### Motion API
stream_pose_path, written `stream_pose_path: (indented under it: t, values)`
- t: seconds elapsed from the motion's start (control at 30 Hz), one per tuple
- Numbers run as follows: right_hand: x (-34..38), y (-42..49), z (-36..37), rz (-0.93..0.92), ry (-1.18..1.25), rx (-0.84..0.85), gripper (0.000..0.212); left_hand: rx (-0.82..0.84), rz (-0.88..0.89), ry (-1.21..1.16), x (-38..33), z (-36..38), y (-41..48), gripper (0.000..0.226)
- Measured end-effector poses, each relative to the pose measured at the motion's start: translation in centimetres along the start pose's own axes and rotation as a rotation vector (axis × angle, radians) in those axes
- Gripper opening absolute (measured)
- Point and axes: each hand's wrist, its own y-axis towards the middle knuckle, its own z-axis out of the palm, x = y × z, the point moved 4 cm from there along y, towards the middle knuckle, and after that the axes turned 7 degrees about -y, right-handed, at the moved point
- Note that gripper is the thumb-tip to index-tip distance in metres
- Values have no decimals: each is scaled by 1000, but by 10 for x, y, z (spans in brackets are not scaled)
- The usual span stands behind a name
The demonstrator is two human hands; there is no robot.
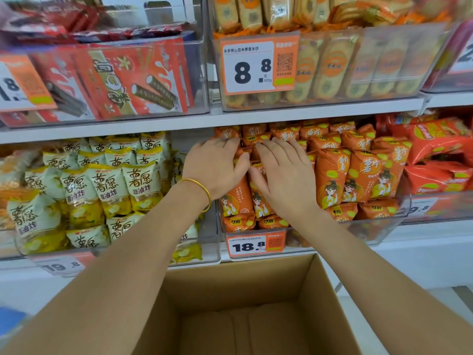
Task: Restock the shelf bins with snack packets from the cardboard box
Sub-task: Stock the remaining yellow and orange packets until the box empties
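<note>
Left hand and right hand lie flat, fingers spread, pressing orange packets in the clear bin at frame centre. The box sits open below, bottom centre.

A shop: shelf bins of snack packets behind price tags.

The left hand and right hand cover several orange packets, hiding their print. The left fingers' tips sink out of sight between packets. The bottom edge cuts off the cardboard box, and the left edge cuts off a price tag. The red packets at top left are blurred
</note>
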Motion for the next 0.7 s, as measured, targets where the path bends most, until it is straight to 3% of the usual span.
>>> stream_pose_path:
  t: [0.17,0.3,0.4,0.5,0.7]
  values:
    - [1,2,-2,-5,-9,40,49,73,2,0,1,0,6,56]
    - [-10,-3,-29,8,-49,-33,49,-150,55,48,-17,-11,-7,56]
    - [-43,-15,-46,132,-120,-114,41,-275,167,11,-45,-4,-22,50]
    - [-76,-29,-36,280,-198,-12,48,-170,188,75,-63,13,-20,60]
    - [-84,-40,-12,200,-230,14,42,-69,168,221,-60,30,-14,69]
